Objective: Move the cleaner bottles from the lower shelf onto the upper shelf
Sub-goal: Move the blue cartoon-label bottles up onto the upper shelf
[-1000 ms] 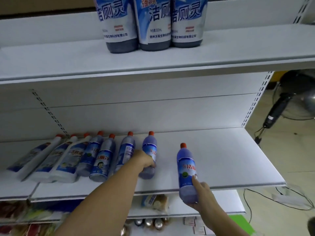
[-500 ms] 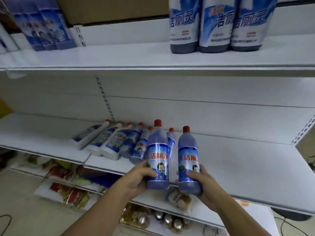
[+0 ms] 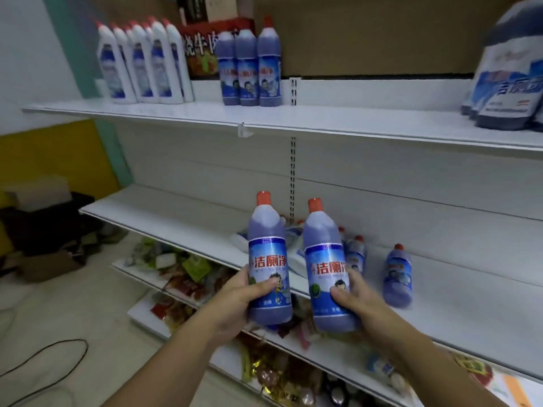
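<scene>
My left hand [image 3: 235, 304] grips a purple cleaner bottle [image 3: 269, 259] with an orange cap, held upright in front of the lower shelf [image 3: 164, 212]. My right hand [image 3: 361, 301] grips a second purple bottle [image 3: 326, 265] the same way, right beside the first. Behind them on the lower shelf lie more bottles, one purple bottle [image 3: 397, 276] apart at the right, others partly hidden. On the upper shelf [image 3: 338, 121] stand three purple bottles [image 3: 249, 66] and, left of them, several white bottles [image 3: 144, 60].
Large dark bottles [image 3: 508, 74] stand at the upper shelf's right end. A red carton [image 3: 202, 48] sits behind the standing bottles. Snack packets [image 3: 182, 274] fill the shelves below. A cable [image 3: 44, 362] and dark boxes [image 3: 44, 227] lie on the floor at left.
Both hands have lifted their bottles off the lower shelf and hold them upright. The view has swung left, bringing the left part of the upper shelf into sight.
</scene>
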